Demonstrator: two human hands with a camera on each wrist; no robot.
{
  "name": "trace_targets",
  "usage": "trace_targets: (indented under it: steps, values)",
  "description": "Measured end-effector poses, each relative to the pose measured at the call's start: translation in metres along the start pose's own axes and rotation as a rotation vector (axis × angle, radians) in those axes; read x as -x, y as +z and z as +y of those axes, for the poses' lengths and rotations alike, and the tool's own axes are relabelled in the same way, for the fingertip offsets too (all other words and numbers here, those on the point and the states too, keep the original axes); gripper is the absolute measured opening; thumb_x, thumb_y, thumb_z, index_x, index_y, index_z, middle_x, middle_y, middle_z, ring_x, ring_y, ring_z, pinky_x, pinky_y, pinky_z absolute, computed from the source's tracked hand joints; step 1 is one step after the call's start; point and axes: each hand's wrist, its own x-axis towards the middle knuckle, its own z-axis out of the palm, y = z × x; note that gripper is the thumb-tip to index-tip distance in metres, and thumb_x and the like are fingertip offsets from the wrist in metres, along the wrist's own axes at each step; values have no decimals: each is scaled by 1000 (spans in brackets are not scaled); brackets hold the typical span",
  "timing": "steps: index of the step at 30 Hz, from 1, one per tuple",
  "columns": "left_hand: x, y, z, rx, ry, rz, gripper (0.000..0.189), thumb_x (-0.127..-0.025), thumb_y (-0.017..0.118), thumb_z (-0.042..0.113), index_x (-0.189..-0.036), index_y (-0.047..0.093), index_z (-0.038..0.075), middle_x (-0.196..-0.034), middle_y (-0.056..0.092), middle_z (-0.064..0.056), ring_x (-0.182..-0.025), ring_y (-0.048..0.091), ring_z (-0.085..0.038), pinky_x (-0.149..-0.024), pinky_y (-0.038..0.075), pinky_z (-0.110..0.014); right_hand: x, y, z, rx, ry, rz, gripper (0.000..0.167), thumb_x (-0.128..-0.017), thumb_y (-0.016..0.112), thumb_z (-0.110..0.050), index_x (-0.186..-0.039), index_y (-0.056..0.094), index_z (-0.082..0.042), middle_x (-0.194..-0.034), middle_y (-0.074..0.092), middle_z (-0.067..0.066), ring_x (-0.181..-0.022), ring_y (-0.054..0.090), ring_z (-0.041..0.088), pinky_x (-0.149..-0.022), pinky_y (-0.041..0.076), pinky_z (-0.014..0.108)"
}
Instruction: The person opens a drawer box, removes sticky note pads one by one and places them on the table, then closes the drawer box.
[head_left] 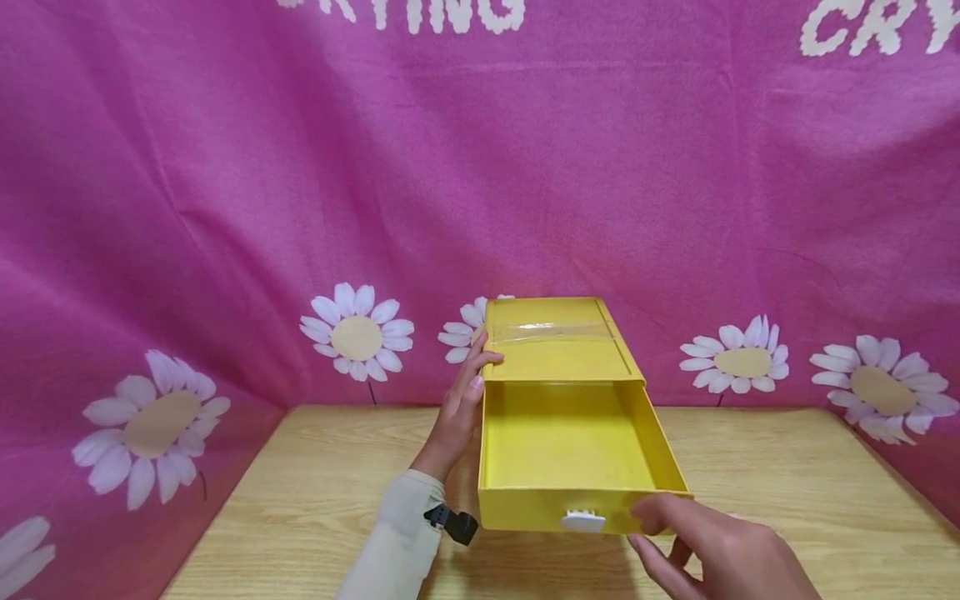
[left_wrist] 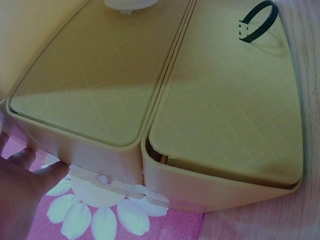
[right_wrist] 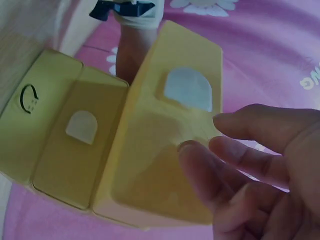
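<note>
A yellow plastic drawer unit (head_left: 562, 362) stands on the wood-grain surface (head_left: 300, 500), in front of a magenta cloth (head_left: 600, 183) printed with white daisies. Its flat top is crossed by a strip of clear, shiny tape (head_left: 551, 331), and three drawers sit one above another. The top drawer (head_left: 525, 510) is pulled well out toward the person; its smooth yellow floor and thin upright walls lie in view, brighter than the casing, and a white rounded handle (head_left: 583, 522) is fixed to its front. The middle drawer (right_wrist: 62, 165) sits within the casing and bears a similar white tab (right_wrist: 81, 127). The bottom drawer (left_wrist: 225, 115), also in the casing, carries a black loop (left_wrist: 273, 15) instead; the left wrist view shows a raised diamond pattern on both lower fronts. What those two hold is hidden. The left hand (head_left: 453, 417) rests along the unit's left side, its fingers extended and released, one tip lying over the top edge. The right hand (head_left: 738, 550) is at the right end of the top drawer's front, fingers loosely bent and released, with a gap between thumb and fingertips; whether a fingertip touches the front cannot be told.
</note>
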Motion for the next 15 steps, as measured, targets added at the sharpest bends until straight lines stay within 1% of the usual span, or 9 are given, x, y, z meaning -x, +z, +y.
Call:
trace_targets:
  steps: [2, 4, 5, 7, 8, 9, 11, 12, 15]
  values:
    - [0, 0, 0, 1, 2, -4, 40, -99, 27, 13, -134, 39, -3, -160, 6, -17, -147, 7, -30, -114, 14, -56, -1, 4, 0, -31, -36, -6, 33, -69, 86, -24, -86, 60, -33, -70, 55, -30, -52, 40, -11, -46, 38, 11]
    - [0, 0, 1, -2, -3, -6, 40, -99, 27, 13, -134, 39, -3, -161, 6, -17, -147, 7, -30, -114, 14, -56, -2, 7, 2, -70, -123, 37, 34, -68, 87, -21, -87, 60, -33, -71, 54, -30, -52, 40, -12, -46, 37, 8]
    - [0, 0, 1, -3, -7, -7, 40, -99, 27, 13, -134, 39, -3, -161, 6, -17, -147, 7, -30, -113, 14, -57, -2, 9, 3, -81, -175, 69, 31, -71, 85, -24, -87, 60, -32, -71, 53, -30, -53, 39, -13, -46, 35, 7]
    - [0, 0, 1, -5, -11, -9, 40, -99, 27, 13, -134, 39, -3, -161, 6, -17, -147, 7, -30, -113, 13, -58, -4, 12, 4, -107, -246, 110, 19, -81, 77, -35, -88, 60, -32, -72, 54, -30, -54, 40, -15, -47, 34, 5]
    - [0, 0, 2, -8, -12, -9, 40, -99, 27, 13, -135, 39, -2, -161, 6, -17, -147, 7, -31, -113, 13, -58, -5, 13, 5, -120, -272, 123, 14, -86, 71, -41, -89, 60, -32, -72, 54, -29, -55, 40, -15, -47, 35, 5]
    - [1, 0, 2, -11, -14, -10, 40, -99, 27, 12, -135, 39, -2, -161, 6, -17, -147, 7, -31, -113, 12, -59, -5, 15, 5, -129, -294, 139, 14, -89, 63, -45, -89, 60, -31, -72, 55, -29, -55, 40, -15, -48, 35, 5]
    - [1, 0, 2, -8, -11, -11, 40, -99, 27, 12, -135, 39, -3, -161, 6, -17, -147, 7, -31, -113, 12, -59, -6, 17, 4, -142, -301, 141, 26, -92, 47, -53, -90, 61, -31, -72, 55, -29, -55, 39, -16, -48, 34, 4]
    - [1, 0, 2, -8, -7, -11, 40, -99, 27, 12, -135, 39, -3, -161, 6, -17, -147, 6, -31, -113, 12, -59, -7, 18, 3, -150, -304, 143, 29, -92, 43, -54, -90, 61, -31, -72, 55, -29, -55, 38, -16, -48, 33, 4]
    - [0, 0, 2, -8, -2, -11, 40, -99, 27, 12, -135, 39, -3, -161, 6, -17, -147, 6, -31, -113, 12, -58, -9, 20, 1, -155, -317, 149, 33, -93, 39, -54, -89, 62, -30, -71, 53, -29, -53, 34, -16, -47, 30, 4]
